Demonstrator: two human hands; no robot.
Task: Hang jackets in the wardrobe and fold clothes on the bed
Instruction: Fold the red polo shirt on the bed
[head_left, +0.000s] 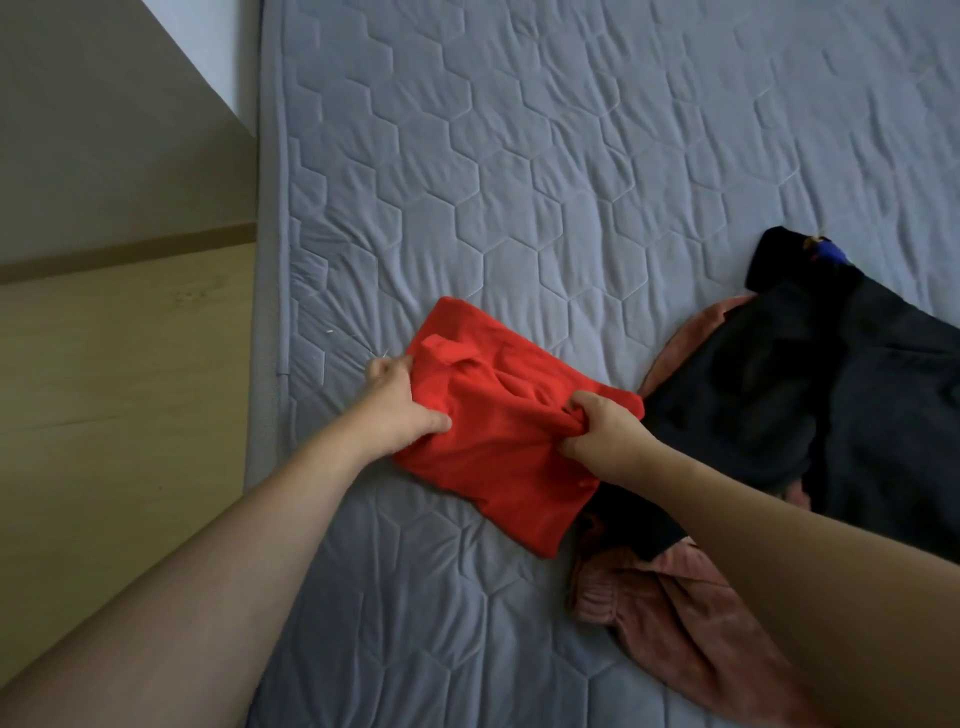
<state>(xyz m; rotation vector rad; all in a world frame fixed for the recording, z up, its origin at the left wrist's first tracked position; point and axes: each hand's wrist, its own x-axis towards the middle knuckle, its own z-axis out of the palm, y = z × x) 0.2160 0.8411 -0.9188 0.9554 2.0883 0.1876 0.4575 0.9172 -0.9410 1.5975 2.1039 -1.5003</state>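
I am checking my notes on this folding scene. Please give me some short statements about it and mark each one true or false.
1. Both hands hold the red garment. True: the left hand and the right hand each have a grip on it.
2. The red garment hangs in the air. False: it lies on the bed.
3. A black garment lies to the right of the red one. True.
4. The pink garment lies on top of the black one. False: the black one partly covers it.

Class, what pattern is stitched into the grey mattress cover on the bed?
A quilted hexagon (honeycomb) pattern on the mattress cover, clearest in the head view.
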